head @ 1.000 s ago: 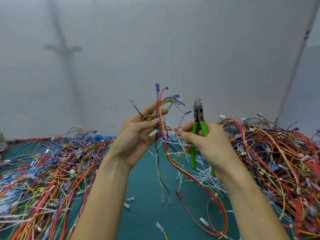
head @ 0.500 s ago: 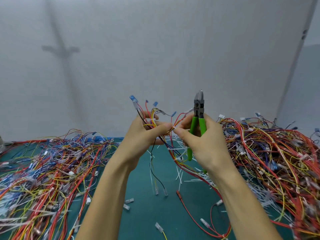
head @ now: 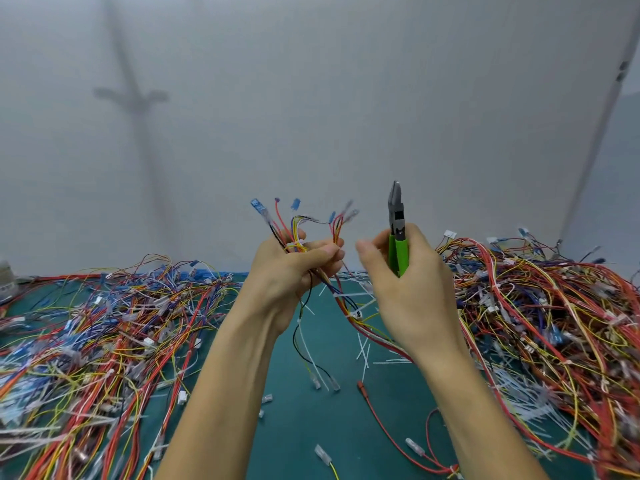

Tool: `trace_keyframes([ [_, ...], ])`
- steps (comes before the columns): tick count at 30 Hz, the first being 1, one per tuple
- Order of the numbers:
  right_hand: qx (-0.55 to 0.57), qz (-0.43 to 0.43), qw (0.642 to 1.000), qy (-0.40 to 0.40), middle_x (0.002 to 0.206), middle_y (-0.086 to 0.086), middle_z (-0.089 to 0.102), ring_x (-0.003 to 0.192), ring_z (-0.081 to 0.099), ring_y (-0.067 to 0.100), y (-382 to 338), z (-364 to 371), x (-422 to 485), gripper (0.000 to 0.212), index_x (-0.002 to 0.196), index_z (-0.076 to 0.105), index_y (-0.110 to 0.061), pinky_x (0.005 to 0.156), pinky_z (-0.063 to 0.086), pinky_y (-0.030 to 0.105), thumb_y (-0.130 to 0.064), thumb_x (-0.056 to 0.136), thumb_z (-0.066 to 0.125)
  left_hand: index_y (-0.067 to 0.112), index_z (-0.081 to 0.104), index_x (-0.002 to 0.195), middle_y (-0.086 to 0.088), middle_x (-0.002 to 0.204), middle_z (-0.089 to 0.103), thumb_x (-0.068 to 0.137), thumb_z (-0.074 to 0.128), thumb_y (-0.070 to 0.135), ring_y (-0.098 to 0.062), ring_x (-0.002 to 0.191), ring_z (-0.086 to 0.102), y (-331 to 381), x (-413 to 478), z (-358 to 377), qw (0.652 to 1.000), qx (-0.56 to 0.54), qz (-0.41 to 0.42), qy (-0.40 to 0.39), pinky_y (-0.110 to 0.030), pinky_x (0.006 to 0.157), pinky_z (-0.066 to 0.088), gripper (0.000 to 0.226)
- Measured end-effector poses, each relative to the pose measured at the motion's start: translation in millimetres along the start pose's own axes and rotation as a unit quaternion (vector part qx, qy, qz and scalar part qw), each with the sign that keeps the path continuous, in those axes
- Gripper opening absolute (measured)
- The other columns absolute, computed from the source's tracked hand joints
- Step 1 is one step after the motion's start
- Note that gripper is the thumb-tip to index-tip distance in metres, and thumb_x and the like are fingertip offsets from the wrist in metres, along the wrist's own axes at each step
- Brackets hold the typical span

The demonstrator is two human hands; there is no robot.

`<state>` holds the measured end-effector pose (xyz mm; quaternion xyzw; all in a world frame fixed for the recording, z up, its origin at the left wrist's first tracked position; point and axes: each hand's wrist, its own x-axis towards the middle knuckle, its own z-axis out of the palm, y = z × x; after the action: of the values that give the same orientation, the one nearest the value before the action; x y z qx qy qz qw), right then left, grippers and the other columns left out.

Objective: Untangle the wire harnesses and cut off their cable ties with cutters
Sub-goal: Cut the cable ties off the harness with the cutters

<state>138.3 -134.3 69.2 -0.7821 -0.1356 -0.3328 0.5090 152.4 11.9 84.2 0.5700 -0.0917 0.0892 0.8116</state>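
Over the green table (head: pixel 339 427), between wire piles (head: pixel 104 341) at 9 and 3 o'clock, the left hand (head: pixel 287 282) grips a raised harness (head: pixel 301 230), probably to expose its tie (head: pixel 297 244), while the right hand (head: pixel 415 303) clasps upright cutters (head: pixel 396 223) beside it.

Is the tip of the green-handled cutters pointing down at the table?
No, the right hand grips the cutters with their tip pointing upward.

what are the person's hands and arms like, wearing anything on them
Both are bare. The left hand and right hand have no gloves, and no rings show on the fingers in view. The left forearm and right forearm run uncovered to the bottom edge of the picture: no sleeves, watch, bracelet or wristband.
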Motion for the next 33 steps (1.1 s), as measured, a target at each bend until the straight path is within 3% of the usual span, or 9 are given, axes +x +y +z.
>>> trace_keyframes([
  [2, 0.035, 0.003, 0.999, -0.025, 0.066, -0.001, 0.061, 0.062, 0.058, 0.011, -4.3, -2.6, 0.3, 0.034, 0.080, 0.055, -0.022, 0.063, 0.051, 0.030, -0.053, 0.093, 0.051, 0.007, 0.049, 0.078, -0.015, 0.077, 0.073, 0.085, 0.059, -0.016, -0.020, 0.066, 0.072, -0.1, 1.0, 2.2, 0.998, -0.058, -0.016, 0.026, -0.027, 0.063, 0.060, 0.026],
  [4, 0.024, -0.003, 0.997, -0.068, 0.068, 0.006, 0.064, 0.068, 0.061, 0.025, -8.4, -4.2, -0.4, 0.050, 0.081, 0.058, -0.018, 0.067, 0.051, 0.044, -0.064, 0.089, 0.039, 0.010, 0.045, 0.075, -0.012, 0.075, 0.073, 0.086, 0.057, -0.015, -0.018, 0.065, 0.072, -0.8, 3.1, 3.5, 0.991, -0.122, -0.033, 0.044, -0.027, 0.063, 0.061, 0.031],
  [8, -0.036, 0.012, 0.988, -0.151, 0.072, 0.007, 0.065, 0.074, 0.062, 0.029, -7.8, 0.2, -2.6, 0.067, 0.084, 0.058, -0.013, 0.074, 0.049, 0.043, -0.070, 0.084, 0.023, 0.012, 0.041, 0.076, -0.010, 0.077, 0.074, 0.088, 0.055, -0.014, -0.016, 0.067, 0.073, -3.3, 6.1, 5.1, 0.978, -0.194, -0.050, 0.058, -0.027, 0.066, 0.061, 0.032],
  [13, -0.105, 0.057, 0.971, -0.209, 0.078, 0.007, 0.063, 0.083, 0.060, 0.028, 1.3, 3.0, -4.8, 0.055, 0.082, 0.059, -0.012, 0.074, 0.042, 0.037, -0.048, 0.103, 0.023, 0.012, 0.041, 0.077, -0.009, 0.077, 0.074, 0.088, 0.055, -0.014, -0.015, 0.066, 0.073, -7.2, 7.2, 8.8, 0.969, -0.226, -0.062, 0.074, -0.025, 0.063, 0.061, 0.031],
  [19, -0.135, 0.053, 0.970, -0.195, 0.079, 0.005, 0.060, 0.085, 0.055, 0.027, 3.8, 2.2, -3.8, 0.056, 0.084, 0.059, -0.013, 0.069, 0.032, 0.035, -0.049, 0.103, 0.020, 0.010, 0.045, 0.091, -0.008, 0.077, 0.075, 0.089, 0.053, -0.014, -0.016, 0.069, 0.074, -8.7, 6.0, 14.3, 0.970, -0.227, -0.051, 0.067, -0.024, 0.065, 0.061, 0.025],
  [22, -0.134, 0.041, 0.973, -0.183, 0.081, 0.007, 0.062, 0.084, 0.053, 0.027, 3.8, 3.8, -3.9, 0.055, 0.082, 0.057, -0.013, 0.069, 0.029, 0.035, -0.049, 0.103, 0.021, 0.013, 0.040, 0.078, -0.010, 0.078, 0.075, 0.088, 0.053, -0.016, -0.018, 0.068, 0.074, -8.8, 4.1, 17.5, 0.969, -0.232, -0.043, 0.077, -0.024, 0.065, 0.061, 0.033],
  [33, -0.127, 0.033, 0.979, -0.153, 0.075, 0.006, 0.063, 0.080, 0.056, 0.028, 3.4, 6.3, -4.3, 0.057, 0.078, 0.058, -0.012, 0.072, 0.041, 0.039, -0.048, 0.103, 0.022, 0.013, 0.038, 0.071, -0.013, 0.081, 0.075, 0.086, 0.055, -0.017, -0.019, 0.067, 0.073, -11.5, 2.5, 22.2, 0.969, -0.230, -0.041, 0.078, -0.024, 0.063, 0.060, 0.037],
])
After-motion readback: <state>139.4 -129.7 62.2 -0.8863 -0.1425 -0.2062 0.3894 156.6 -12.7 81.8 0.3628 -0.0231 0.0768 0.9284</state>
